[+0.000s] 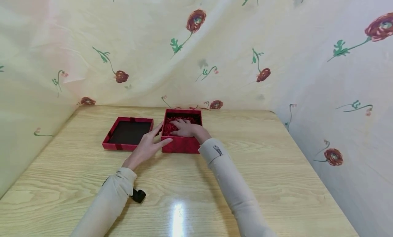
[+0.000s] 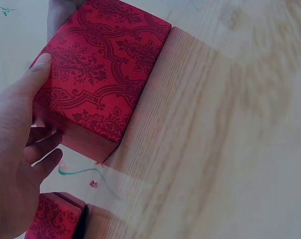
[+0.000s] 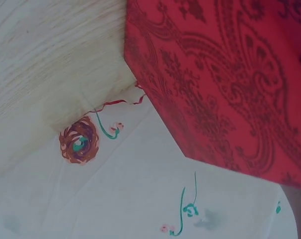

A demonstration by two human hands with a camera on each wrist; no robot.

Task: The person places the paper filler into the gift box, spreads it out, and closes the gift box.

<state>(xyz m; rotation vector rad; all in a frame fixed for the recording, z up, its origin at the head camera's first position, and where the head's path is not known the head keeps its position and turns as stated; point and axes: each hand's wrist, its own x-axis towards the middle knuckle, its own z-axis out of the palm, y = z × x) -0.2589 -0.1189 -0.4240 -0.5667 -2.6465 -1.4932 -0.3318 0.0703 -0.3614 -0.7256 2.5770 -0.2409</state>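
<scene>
Both hands at an open red box, right hand inside on the shred, left hand at the front left corner

Red box sits upright near the back of the wood-grain table, open side up, darker red scroll pattern on its walls. Red shredded filler inside. Right hand reaches in over the front right part of the rim, palm down on the filler; fingers spread apart, reaching forward and left. Can't tell if any shred is between them. Right wrist view: mostly box wall, fingers hidden.

Left hand at the box's front left corner: thumb against the front wall close to the rim, fingers along the left side, thumb and index wide apart. Left wrist view: the other fingers loosely bent, slightly separated, not clamped; their contact with the side is unclear.

Lid lies just left of the box, dark inside facing up, red rim. Thin red strands on the table behind the box. Small black object beside the left sleeve, can't tell what. Right sleeve pale too. Floral cloth hangs behind.
</scene>
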